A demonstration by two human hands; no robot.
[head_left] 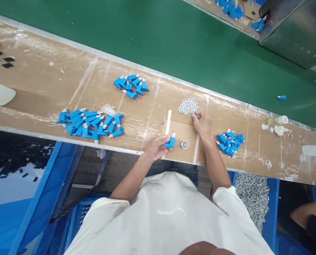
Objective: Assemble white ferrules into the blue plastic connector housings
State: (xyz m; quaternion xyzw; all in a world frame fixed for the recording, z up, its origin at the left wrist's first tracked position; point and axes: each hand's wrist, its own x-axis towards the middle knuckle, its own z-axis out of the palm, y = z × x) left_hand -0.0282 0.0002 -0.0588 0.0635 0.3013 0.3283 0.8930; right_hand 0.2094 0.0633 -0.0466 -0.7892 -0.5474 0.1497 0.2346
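My left hand (157, 148) grips a blue plastic part with a white tip (170, 142) between thumb and fingers, above a cardboard piece (183, 129) at the bench's near edge. My right hand (201, 124) is at the near right edge of a pile of small grey pieces (188, 106). Its thumb and fingertips are pinched together; whatever is between them is too small to make out. A small round clear cup (184, 145) with something dark and shiny in it sits on the cardboard, between my two hands.
Blue parts lie in a large heap (91, 124) to the left, another group (132, 86) farther back and a third (230, 142) to the right. A green conveyor belt (147, 35) runs behind the bench. A clear bottle (278, 120) lies at right. Another person's arm (308, 212) shows lower right.
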